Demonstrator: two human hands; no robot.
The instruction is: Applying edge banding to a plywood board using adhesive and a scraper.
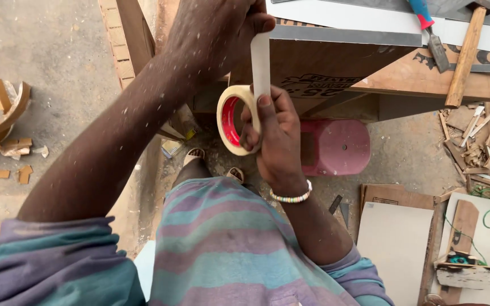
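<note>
Okay, tape roll sits in your right hand, fingers clenched through its core, held in the air just below the surface edge. Your left hand pinches the pulled strip up top. Keep the strip taut and straight, thumb pressing the roll so it can't spin free. Hammer lies well apart.

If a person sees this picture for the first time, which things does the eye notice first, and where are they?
In the centre, the right hand holds a roll of cream masking tape with a red core, while the left hand, higher up, pulls a strip of tape up from it. Below the hands a pink stool stands on the ground, and a hammer lies on the workbench at the upper right.
</note>
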